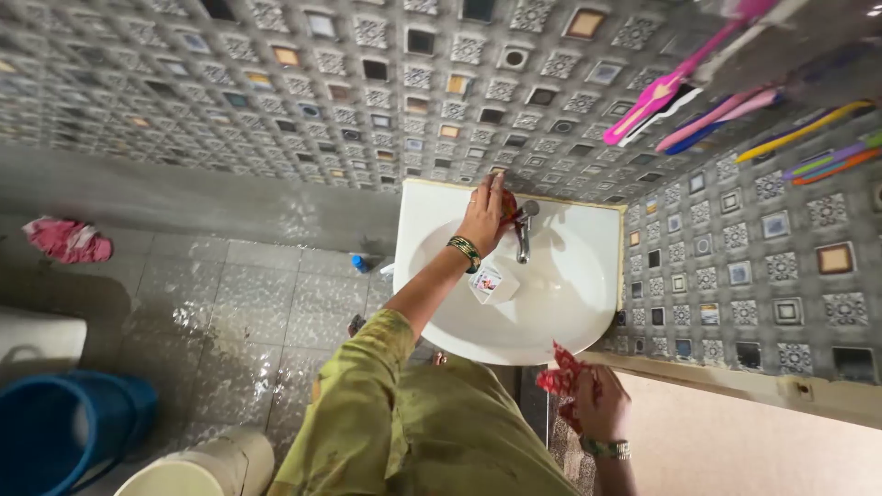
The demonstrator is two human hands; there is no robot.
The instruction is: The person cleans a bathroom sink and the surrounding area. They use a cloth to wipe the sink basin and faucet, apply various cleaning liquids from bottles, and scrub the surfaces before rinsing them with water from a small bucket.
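Left hand point(484, 216) gripped an orange object beside the metal tap point(523, 230) over the white oval ceramic basin point(560, 312); right hand point(602, 400) clutched a crumpled red patterned cloth point(562, 377)

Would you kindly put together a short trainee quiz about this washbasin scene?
1. True or false: the left hand is at the tap of the white basin.
2. What does the right hand hold?
A. A toothbrush
B. A red cloth
C. A bucket
3. What colour is the bucket on the floor?

Key
1. True; whether it grips the tap cannot be told.
2. B, the red cloth.
3. Blue.
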